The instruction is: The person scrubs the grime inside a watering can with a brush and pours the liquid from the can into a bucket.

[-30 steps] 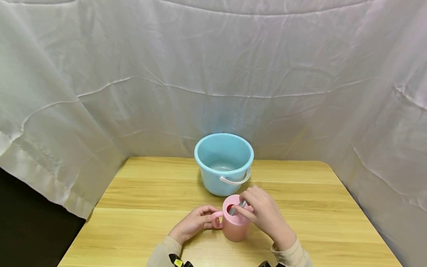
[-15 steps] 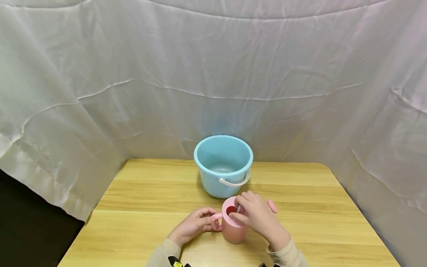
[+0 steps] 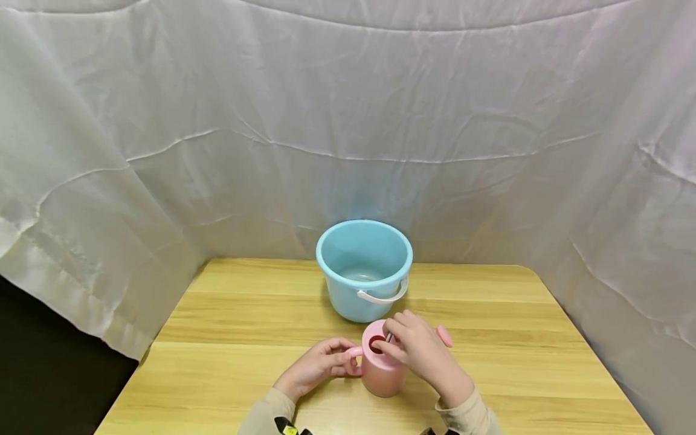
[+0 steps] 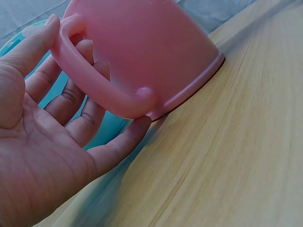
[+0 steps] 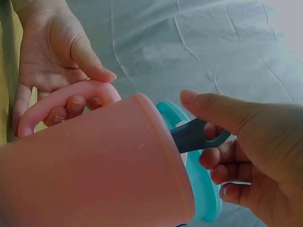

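A pink watering can [image 3: 383, 382] stands upright on the wooden table, its round rose [image 3: 444, 336] showing beyond my right hand. My left hand [image 3: 317, 366] holds the can's side handle [image 4: 90, 75], thumb on top and fingers curled behind the loop. Out of the can's top opening [image 3: 376, 344] sticks a dark grey handle [image 5: 187, 137] with a hole near its end. My right hand [image 3: 424, 351] grips that handle, an index fingertip showing through the hole. Whatever lies lower on the grey tool is hidden inside the can.
Just behind the can stands a light blue bucket [image 3: 356, 302] with its white bail handle [image 3: 383, 299] hanging down in front. Pale curtains [image 3: 348, 121] enclose the table [image 3: 228, 314] at the back and both sides.
Over the last second my right hand has shifted slightly left with the grey handle, and the can's rose has come into sight. My left hand stays on the can's handle.
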The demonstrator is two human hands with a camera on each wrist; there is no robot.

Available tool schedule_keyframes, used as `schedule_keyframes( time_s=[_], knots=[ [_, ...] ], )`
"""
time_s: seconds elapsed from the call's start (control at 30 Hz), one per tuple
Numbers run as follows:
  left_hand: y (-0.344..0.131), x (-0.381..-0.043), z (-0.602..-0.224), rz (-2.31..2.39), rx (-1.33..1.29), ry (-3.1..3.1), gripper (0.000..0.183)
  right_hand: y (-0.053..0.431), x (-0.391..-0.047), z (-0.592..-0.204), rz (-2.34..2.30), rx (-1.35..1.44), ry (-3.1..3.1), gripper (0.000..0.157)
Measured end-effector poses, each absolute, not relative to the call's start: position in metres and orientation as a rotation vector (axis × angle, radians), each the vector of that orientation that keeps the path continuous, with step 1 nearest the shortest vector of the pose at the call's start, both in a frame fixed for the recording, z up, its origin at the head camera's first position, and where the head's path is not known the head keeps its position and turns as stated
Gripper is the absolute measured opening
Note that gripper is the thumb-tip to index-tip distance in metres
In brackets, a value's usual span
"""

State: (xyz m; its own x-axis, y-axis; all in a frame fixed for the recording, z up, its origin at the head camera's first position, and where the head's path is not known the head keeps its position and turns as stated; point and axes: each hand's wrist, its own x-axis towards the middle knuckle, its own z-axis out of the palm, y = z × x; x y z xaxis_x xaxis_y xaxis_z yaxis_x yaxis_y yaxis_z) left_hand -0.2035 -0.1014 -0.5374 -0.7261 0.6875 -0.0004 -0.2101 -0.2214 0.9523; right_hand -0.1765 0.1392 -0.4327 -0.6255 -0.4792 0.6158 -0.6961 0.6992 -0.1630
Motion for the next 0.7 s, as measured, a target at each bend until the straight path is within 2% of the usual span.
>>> schedule_keyframes(
  time_s=[0.33,0.7],
  knots=[
    [-0.101,-0.204,-0.539,2.004,0.583,1.444,0.019,0.14,-0.171,-0.421,0.652,0.815,-2.314,0.02],
    [-0.101,-0.203,-0.538,1.999,0.573,1.451,0.019,0.136,-0.168,-0.419,0.623,0.781,-2.324,0.021]
  ],
)
